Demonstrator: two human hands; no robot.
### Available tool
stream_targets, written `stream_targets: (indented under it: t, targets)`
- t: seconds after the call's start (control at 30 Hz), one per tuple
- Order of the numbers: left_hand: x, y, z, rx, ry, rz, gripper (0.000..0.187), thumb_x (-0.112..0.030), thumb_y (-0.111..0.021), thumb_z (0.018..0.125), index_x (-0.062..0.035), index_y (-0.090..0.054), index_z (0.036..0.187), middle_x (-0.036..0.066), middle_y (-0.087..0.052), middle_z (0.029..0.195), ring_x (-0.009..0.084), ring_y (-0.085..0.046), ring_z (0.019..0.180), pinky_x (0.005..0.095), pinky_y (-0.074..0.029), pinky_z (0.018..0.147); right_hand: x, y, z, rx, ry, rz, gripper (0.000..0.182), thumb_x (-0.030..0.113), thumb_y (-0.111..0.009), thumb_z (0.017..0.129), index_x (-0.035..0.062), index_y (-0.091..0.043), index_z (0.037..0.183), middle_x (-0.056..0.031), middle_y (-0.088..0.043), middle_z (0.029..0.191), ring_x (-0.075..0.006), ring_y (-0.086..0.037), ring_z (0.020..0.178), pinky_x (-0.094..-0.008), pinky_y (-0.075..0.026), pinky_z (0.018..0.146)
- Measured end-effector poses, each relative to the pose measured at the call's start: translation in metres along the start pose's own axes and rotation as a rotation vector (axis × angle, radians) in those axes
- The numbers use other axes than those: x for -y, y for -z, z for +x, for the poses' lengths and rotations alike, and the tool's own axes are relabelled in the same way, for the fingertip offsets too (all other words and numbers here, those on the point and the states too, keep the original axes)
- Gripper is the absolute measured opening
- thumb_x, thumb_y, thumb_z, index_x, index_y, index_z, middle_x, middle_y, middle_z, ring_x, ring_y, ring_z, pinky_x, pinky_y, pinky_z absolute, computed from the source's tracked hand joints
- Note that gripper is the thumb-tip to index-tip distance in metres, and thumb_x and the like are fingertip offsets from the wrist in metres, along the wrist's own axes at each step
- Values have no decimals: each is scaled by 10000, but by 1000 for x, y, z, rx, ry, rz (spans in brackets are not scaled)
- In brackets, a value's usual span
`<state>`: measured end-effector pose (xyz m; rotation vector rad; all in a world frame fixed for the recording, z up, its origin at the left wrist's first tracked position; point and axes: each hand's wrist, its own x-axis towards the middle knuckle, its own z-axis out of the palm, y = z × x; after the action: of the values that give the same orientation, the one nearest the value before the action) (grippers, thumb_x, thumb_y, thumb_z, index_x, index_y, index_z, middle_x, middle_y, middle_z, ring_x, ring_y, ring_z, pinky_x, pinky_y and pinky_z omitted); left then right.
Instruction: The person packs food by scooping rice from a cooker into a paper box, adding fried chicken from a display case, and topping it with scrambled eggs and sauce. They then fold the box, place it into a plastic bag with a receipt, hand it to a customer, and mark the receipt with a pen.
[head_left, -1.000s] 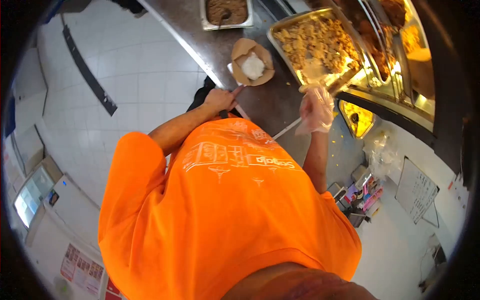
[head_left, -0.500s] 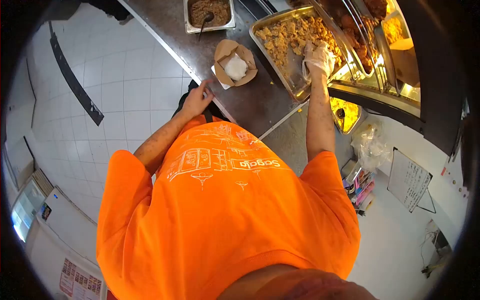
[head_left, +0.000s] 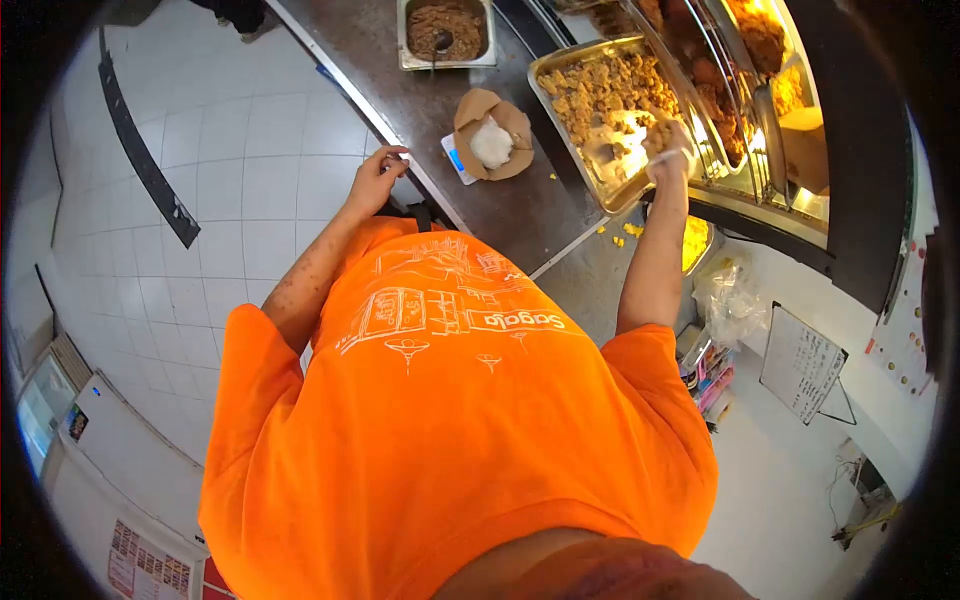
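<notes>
My right hand (head_left: 668, 150), in a clear plastic glove, is over the near right end of a metal tray (head_left: 548, 92) of small golden fried pieces (head_left: 610, 90). Its fingers are cupped around a clump of fried pieces (head_left: 662, 132). Below, part of the tray's bottom shows bare. My left hand (head_left: 378, 180) is bare and empty at the counter's edge, fingers loosely bent and apart. Closest to it is an open brown paper food box (head_left: 512, 120) with white rice (head_left: 491, 144) inside. The box sits on a small white scale (head_left: 458, 160) with a blue display.
A metal pan (head_left: 402, 35) of brown minced food with a spoon stands at the back. To the right is a lit display case (head_left: 735, 120) with browned food. A pan of yellow food (head_left: 695, 243), a plastic bag (head_left: 730, 300) and a whiteboard (head_left: 803, 362) are lower right.
My right hand has come up and toward the tray's right edge with fried pieces in it. My left hand has drawn back slightly at the counter edge. The view has shifted.
</notes>
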<state>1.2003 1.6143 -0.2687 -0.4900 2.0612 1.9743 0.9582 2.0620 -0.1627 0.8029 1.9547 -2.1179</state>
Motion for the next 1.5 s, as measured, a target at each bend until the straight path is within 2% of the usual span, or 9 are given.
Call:
stream_targets:
  t: [0.33,0.47,0.53,0.7,0.87,1.0,1.33,1.47,1.5]
  targets:
    - [29,63,1,77,19,-72,289,-112,-543,849,-53,-597,1126,31,-618,793,103,-544,703,235,-437,642,-21,-142,-164,631,-246,549,208,268,-603,851,140,-560,1009,-33,-572,852,-152,-553,689,-282,-448,467]
    - [30,74,8,110,28,-90,291,-120,-545,846,-55,-599,1125,35,-621,808,112,-549,707,244,-452,641,-79,-175,-156,313,-280,135,181,221,-645,785,159,-553,928,-24,-579,854,-180,-568,679,-320,-465,523]
    - [30,77,13,134,25,-95,292,-123,-548,844,-55,-599,1124,36,-621,808,115,-550,708,247,-457,640,-93,-203,-150,239,328,-488,112,208,-619,782,125,-585,849,-53,-605,845,-207,-590,716,-351,-482,607]
    - [21,76,24,220,19,-52,282,-184,-582,857,-61,-601,1110,49,-618,823,124,-550,706,257,-458,630,-110,-212,-131,203,637,-1336,279,293,-547,829,55,-654,928,-203,-638,947,-390,-598,890,-447,-475,794]
    - [14,79,31,257,9,-24,283,-203,-593,860,-60,-604,1104,50,-607,840,126,-545,701,255,-455,637,-56,-210,-177,160,546,-1397,280,281,-521,891,63,-671,982,-165,-664,945,-331,-631,891,-413,-492,781]
    - [9,78,32,248,46,-19,290,-201,-593,857,-53,-605,1106,44,-597,836,125,-541,702,253,-452,641,-20,-165,-184,-18,249,-457,238,258,-618,874,50,-679,971,-86,-686,830,-164,-649,712,-345,-495,698]
    - [15,43,35,262,1,-13,282,-205,-576,867,-51,-619,1099,53,-610,847,125,-553,739,258,-458,684,23,-94,-116,157,500,-1350,466,385,-674,784,123,-618,1164,-139,-665,1067,-277,-627,1008,-357,-475,848]
    - [-22,15,47,179,-94,174,394,-324,-551,910,-18,-607,1152,86,-642,961,150,-585,876,270,-457,792,13,-106,-131,110,272,-1077,397,378,-662,801,78,-644,1060,-119,-673,912,-269,-625,869,-375,-483,787]
    - [-34,3,54,148,-140,270,419,-341,-538,924,-13,-597,1177,78,-639,1002,131,-570,901,257,-450,789,-1,-109,-148,148,483,-1019,402,427,-612,842,30,-637,783,-29,-558,570,-133,-506,502,-293,-423,504]
